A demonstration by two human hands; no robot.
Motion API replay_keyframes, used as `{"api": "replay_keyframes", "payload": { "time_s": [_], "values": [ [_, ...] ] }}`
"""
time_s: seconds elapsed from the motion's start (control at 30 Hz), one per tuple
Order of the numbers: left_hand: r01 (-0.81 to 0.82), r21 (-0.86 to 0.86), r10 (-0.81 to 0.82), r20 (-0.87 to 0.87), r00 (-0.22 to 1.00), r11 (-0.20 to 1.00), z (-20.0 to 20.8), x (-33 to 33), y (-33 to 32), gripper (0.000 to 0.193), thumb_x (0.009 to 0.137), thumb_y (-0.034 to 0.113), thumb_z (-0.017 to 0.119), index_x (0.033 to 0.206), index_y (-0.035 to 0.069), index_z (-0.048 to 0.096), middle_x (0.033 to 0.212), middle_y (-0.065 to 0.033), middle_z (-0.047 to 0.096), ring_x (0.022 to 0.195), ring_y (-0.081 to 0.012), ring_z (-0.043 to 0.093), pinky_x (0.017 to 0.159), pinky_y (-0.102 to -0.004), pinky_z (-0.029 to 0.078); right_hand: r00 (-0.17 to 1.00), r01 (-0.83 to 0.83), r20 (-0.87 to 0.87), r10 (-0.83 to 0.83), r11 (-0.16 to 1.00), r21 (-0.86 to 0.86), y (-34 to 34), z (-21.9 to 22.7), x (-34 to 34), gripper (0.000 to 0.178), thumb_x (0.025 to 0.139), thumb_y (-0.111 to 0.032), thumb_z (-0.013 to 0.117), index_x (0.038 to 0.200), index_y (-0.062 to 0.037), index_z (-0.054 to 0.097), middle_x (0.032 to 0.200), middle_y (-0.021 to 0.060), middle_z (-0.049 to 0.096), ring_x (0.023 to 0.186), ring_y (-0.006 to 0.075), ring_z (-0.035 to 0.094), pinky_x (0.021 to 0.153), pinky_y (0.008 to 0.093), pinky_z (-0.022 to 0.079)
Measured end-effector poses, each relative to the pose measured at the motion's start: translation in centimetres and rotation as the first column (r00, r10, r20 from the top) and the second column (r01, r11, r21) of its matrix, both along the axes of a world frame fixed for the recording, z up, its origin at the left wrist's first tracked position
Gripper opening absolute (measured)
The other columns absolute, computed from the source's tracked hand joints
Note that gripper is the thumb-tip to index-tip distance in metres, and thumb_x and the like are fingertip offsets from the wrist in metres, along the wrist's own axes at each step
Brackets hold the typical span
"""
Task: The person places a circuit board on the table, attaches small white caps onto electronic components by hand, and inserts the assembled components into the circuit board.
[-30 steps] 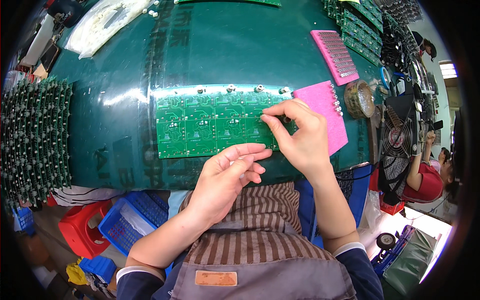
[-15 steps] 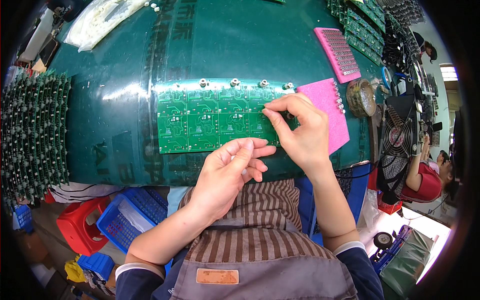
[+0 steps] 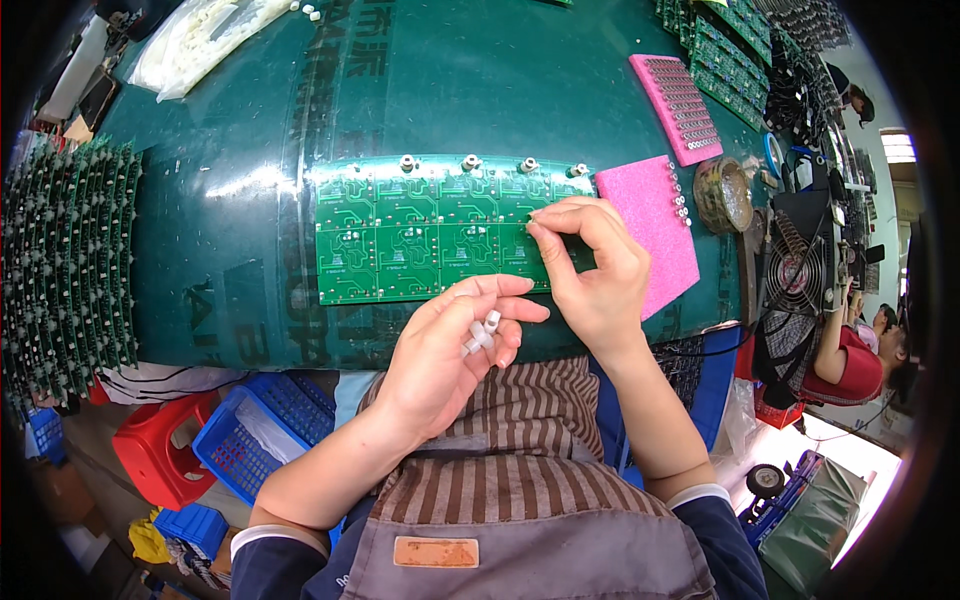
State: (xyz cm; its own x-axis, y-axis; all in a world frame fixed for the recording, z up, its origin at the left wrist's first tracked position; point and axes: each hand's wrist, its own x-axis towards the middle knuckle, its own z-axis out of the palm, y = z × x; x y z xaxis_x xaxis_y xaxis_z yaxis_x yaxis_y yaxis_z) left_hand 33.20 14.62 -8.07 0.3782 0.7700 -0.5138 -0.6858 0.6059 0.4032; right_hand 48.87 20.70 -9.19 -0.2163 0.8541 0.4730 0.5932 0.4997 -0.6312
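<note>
A green circuit board panel (image 3: 408,262) lies flat on the table in front of me. Along its far edge stand several round metal connectors (image 3: 470,162). Cupped below the board's near edge, my left hand (image 3: 440,345) holds several small white plastic pieces (image 3: 483,334) in its curled fingers. My right hand (image 3: 597,270) is over the right part of the board, thumb and forefinger pinched together just at its surface. Whatever is between those fingertips is too small or hidden to make out. That hand covers the board's right end.
Right of the board lies a pink foam sheet (image 3: 655,230) with connectors along its edge; another pink foam block (image 3: 675,108) full of connectors sits beyond. A tape roll (image 3: 722,195) is beside them. Stacked circuit boards (image 3: 70,270) stand at left, a bag of white pieces (image 3: 205,45) far left.
My left hand has turned and loosened, so the white pieces in it now show. The right hand has shifted slightly left, its fingertips still pinched over the board.
</note>
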Motion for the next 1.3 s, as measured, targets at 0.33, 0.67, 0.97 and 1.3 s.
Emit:
{"api": "replay_keyframes", "payload": {
  "time_s": [0.33, 0.67, 0.97, 1.3],
  "values": [
    [0.046, 0.039, -0.043, -0.058, 0.997, 0.998, 0.0, 0.4, 0.1, 0.031, 0.097, 0.019, 0.043, 0.121, -0.001, 0.048, 0.099, -0.0128, 0.062, 0.071, -0.0067, 0.05, 0.062, -0.0207, 0.042, 0.999, -0.019, -0.037, 0.019, 1.0, -0.007, 0.1, -0.4, 0.3, 0.009, 0.073, 0.001, 0.068, 0.078, -0.0015, 0.061, 0.079, 0.0084, 0.065, 0.078, 0.0232, 0.062, 0.067, 0.0312, 0.05],
    [0.077, 0.074, -0.07, -0.097, 0.993, 0.994, 0.0, 0.4, -0.1, 0.033, 0.097, 0.021, 0.043, 0.124, 0.002, 0.048, 0.099, -0.0107, 0.062, 0.068, -0.0056, 0.047, 0.06, -0.0188, 0.039, 1.0, -0.007, -0.022, 0.008, 0.999, 0.031, -0.1, -0.4, -0.1, 0.011, 0.072, 0.002, 0.068, 0.077, -0.0013, 0.059, 0.078, 0.0085, 0.063, 0.079, 0.0248, 0.062, 0.068, 0.0331, 0.05],
    [0.055, 0.128, -0.045, -0.078, 0.996, 0.99, -0.6, 0.3, -0.2, 0.025, 0.097, 0.021, 0.045, 0.112, 0.002, 0.051, 0.106, -0.0151, 0.061, 0.066, -0.0059, 0.044, 0.059, -0.019, 0.038, 0.996, -0.092, 0.008, 0.093, 0.994, -0.066, 0.7, 0.6, 0.5, 0.011, 0.072, 0.004, 0.066, 0.079, -0.0008, 0.058, 0.077, 0.0104, 0.061, 0.075, 0.0266, 0.061, 0.065, 0.034, 0.049],
    [0.032, 0.141, -0.026, -0.042, 0.999, 0.99, -0.8, 0.4, -0.1, 0.022, 0.097, 0.021, 0.044, 0.107, 0.004, 0.054, 0.108, -0.0172, 0.061, 0.065, -0.0059, 0.045, 0.059, -0.0195, 0.039, 0.998, -0.039, 0.042, 0.041, 0.998, -0.053, 0.1, 0.5, 0.2, 0.009, 0.074, 0.004, 0.066, 0.08, 0.0004, 0.06, 0.081, 0.0094, 0.066, 0.081, 0.0216, 0.064, 0.071, 0.0302, 0.05]
  ]
}}
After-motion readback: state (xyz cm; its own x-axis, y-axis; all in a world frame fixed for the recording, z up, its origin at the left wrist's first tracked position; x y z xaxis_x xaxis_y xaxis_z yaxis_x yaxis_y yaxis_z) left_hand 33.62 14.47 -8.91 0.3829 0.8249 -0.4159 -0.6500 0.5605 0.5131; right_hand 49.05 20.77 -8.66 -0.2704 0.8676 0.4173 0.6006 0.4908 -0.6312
